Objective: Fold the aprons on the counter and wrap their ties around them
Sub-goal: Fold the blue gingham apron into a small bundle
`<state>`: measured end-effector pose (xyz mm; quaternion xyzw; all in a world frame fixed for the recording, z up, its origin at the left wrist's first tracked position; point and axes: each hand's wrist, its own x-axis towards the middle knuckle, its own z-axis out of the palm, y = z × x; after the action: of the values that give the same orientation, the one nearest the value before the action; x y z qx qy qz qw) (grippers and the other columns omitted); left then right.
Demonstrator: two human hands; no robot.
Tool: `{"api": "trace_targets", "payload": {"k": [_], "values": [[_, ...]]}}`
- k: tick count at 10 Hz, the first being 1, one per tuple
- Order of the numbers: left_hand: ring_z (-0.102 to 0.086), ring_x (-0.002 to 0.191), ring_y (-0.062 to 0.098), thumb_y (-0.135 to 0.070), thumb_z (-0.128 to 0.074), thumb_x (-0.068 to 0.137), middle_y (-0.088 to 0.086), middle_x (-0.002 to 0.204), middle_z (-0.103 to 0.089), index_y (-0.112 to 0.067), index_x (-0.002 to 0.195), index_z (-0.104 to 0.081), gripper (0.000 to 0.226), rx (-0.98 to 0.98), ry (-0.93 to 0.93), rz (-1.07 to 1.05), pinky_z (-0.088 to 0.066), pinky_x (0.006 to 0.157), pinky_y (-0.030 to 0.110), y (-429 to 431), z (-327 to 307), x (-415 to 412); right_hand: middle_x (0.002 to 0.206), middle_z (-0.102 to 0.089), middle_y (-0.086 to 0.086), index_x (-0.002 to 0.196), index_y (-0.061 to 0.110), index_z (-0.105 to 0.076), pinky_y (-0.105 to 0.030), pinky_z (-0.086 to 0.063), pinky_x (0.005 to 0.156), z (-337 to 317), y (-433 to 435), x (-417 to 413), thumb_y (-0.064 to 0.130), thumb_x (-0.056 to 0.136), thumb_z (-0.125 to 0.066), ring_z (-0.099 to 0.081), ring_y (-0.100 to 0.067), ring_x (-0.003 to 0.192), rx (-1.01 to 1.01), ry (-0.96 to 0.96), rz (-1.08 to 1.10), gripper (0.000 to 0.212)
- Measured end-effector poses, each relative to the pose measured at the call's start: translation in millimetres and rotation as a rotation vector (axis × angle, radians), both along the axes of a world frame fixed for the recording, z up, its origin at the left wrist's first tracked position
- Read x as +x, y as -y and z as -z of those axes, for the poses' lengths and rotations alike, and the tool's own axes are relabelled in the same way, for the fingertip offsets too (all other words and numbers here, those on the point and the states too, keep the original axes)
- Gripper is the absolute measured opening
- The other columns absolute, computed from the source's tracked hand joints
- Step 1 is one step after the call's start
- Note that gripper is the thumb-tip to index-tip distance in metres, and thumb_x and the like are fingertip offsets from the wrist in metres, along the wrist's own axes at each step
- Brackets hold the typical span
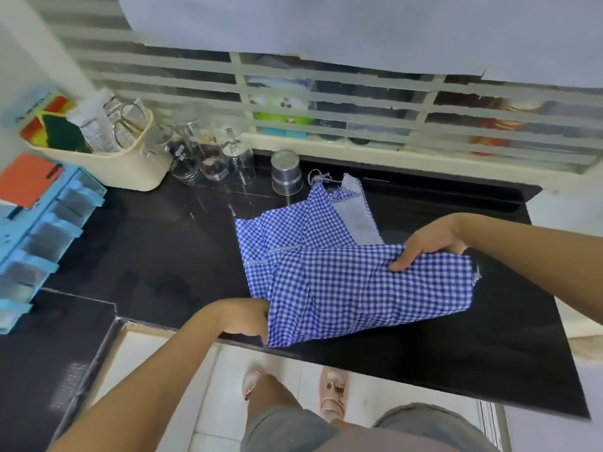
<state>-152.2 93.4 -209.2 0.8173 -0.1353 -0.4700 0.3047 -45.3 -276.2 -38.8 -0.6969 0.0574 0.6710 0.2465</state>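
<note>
1. Item under work: one blue-and-white checked apron (342, 282) lies on the black counter (146, 249), right of centre. Its near corner overhangs the front edge. No second apron is visible.
2. Condition of cloth: it sits in several overlapping layers with slanting creases, and a paler striped panel shows at the far end. The uppermost layer appears slightly raised on its right side.
3. Ties: a thin tie (318, 177) is bunched at the apron's far tip, near the back edge and just beside a steel canister (286, 172). It is not wrapped round anything.
4. Right hand (427, 244): it grasps the far-right edge of the upper layer, thumb on top and fingers curled beneath the cloth.
5. Left hand (243, 316): it is at the cloth's near-left corner, by the front edge. The fingers are hidden behind the fabric, so I cannot tell whether it grips or merely touches.
6. Step in hand, as judged: folding, part-way through. The cloth is not yet a compact bundle, and wrapping has not begun.
7. Next move, as judged:
   - The held layer needs laying flat with its edges squared.
   - Further folds are needed to narrow the bundle before the tie is drawn out from the far end.
   - The overhanging corner could slide off the front edge.
   - The canister and the glass jars (212, 158) stand close to the tie, so pulling it free needs care.
</note>
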Motion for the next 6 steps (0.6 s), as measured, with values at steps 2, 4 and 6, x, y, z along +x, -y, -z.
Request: {"api": "trace_targets", "payload": {"k": [2, 4, 6], "values": [[-0.058, 0.117, 0.011, -0.032, -0.074, 0.08, -0.008, 0.124, -0.064, -0.011, 0.132, -0.041, 0.064, -0.716, -0.538, -0.524, -0.047, 0.098, 0.031, 14, -89, -7, 0.102, -0.074, -0.004, 0.112, 0.012, -0.06, -0.033, -0.057, 0.073, -5, -20, 4, 0.027, 0.079, -0.062, -0.071, -0.019, 0.091, 0.054, -0.025, 0.08, 0.037], [-0.056, 0.121, 0.021, -0.018, -0.086, 0.063, 0.003, 0.133, -0.058, -0.016, 0.13, -0.049, 0.077, -0.604, -0.581, -0.573, -0.043, 0.105, 0.037, 22, -79, 8, 0.1, -0.073, -0.009, 0.11, 0.008, -0.064, -0.034, -0.058, 0.069, 3, -34, 3, 0.03, 0.085, -0.06, -0.072, -0.022, 0.083, 0.145, -0.048, 0.348, 0.034], [-0.063, 0.111, 0.029, -0.025, -0.096, 0.044, 0.011, 0.122, -0.065, -0.011, 0.121, -0.058, 0.086, -0.77, -0.582, -0.894, -0.056, 0.085, 0.039, 25, -73, 0, 0.104, -0.07, -0.017, 0.111, 0.007, -0.069, -0.037, -0.058, 0.07, 32, -9, -10, 0.072, 0.08, -0.034, -0.07, -0.029, 0.091, 0.486, -0.026, 0.743, 0.08]]}}
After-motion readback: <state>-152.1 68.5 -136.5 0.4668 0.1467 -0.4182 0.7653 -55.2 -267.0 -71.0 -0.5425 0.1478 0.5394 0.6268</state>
